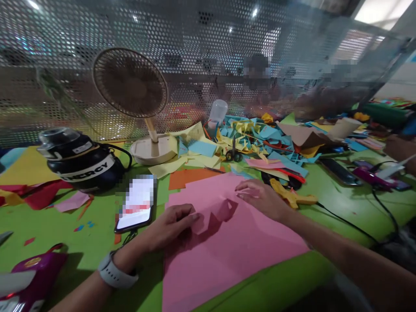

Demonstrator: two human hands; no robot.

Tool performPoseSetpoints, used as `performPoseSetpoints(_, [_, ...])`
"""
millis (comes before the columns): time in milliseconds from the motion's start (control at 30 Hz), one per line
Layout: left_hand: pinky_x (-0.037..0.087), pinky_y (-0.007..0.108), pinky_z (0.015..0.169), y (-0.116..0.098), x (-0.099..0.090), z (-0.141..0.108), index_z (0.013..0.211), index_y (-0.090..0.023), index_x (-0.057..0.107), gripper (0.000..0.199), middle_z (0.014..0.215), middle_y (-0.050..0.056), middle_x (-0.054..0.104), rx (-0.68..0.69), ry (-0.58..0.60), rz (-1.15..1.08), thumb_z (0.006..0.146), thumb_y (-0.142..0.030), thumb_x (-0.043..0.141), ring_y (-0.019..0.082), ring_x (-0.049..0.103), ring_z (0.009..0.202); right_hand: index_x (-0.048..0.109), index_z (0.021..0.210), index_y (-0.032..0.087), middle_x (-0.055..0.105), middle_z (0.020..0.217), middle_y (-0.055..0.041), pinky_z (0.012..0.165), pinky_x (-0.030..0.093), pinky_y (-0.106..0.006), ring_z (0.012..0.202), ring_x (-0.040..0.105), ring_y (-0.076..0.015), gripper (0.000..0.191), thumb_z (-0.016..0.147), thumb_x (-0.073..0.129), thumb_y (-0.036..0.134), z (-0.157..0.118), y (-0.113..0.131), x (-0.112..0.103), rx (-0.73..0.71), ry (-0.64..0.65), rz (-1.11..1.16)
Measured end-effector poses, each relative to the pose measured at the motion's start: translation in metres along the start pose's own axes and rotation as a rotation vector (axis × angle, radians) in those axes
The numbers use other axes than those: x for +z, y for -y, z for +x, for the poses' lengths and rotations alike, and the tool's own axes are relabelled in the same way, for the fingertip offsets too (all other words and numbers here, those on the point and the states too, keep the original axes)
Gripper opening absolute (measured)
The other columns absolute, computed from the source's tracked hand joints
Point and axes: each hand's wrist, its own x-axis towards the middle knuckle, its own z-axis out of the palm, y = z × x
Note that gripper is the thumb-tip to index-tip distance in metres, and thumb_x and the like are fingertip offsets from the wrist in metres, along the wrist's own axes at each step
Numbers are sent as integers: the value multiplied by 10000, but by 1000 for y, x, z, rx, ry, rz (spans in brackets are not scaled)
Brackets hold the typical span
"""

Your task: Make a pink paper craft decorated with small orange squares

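One head-worn cam. Sits above the near edge of the green-topped table (104, 221), facing forward and down. Close in: left bare hand (175, 223) and right bare hand (264, 199), over the large pink paper sheet (224, 264), forearms (341, 251) running in from near left and near right. View spans wide across the table, reaching the grey perforated upright panel (195, 39) at the far side.

wearer's hands (177, 223) (261, 197): 2 | fan (130, 82): 1 | jug (86, 162): 1 | wristwatch (117, 271): 1 | yellow tool (290, 195): 1 | purple tools (45, 273) (373, 177): 2
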Motion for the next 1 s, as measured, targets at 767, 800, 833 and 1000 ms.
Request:
performPoseSetpoints(767, [378, 216, 471, -16, -13, -6, 694, -195, 484, 429, 601, -45, 514, 48, -34, -31, 812, -592, 597, 101, 523, 498, 656, 1109, 155, 678, 1144, -158, 920, 514, -475, 1082, 628, -346, 476, 671, 487, 239, -63, -77, -95, -13, 84, -688])
performPoseSetpoints(800, [365, 211, 459, -16, -13, -6, 684, -194, 482, 441, 588, -45, 512, 39, -28, -36, 818, -601, 584, 99, 526, 490, 647, 1123, 154, 678, 1146, -158, 917, 517, -477, 1078, 630, -343, 487, 672, 486, 237, -64, -78, -95, -25, 98, -688])
performPoseSetpoints(833, [350, 207, 446, -16, -12, -5, 670, -194, 476, 459, 569, -46, 508, 31, -33, -36, 825, -617, 565, 98, 525, 478, 638, 1135, 155, 677, 1150, -157, 915, 519, -479, 1074, 632, -339, 490, 678, 482, 234, -64, -80, -96, -31, 107, -689])
performPoseSetpoints(1000, [360, 219, 446, -11, -10, -4, 633, -208, 425, 535, 508, -54, 502, 1, -109, -35, 796, -707, 522, 102, 510, 435, 619, 1149, 178, 662, 1159, -150, 936, 506, -485, 1095, 616, -316, 472, 706, 457, 183, -70, -86, -94, -80, 74, -691])
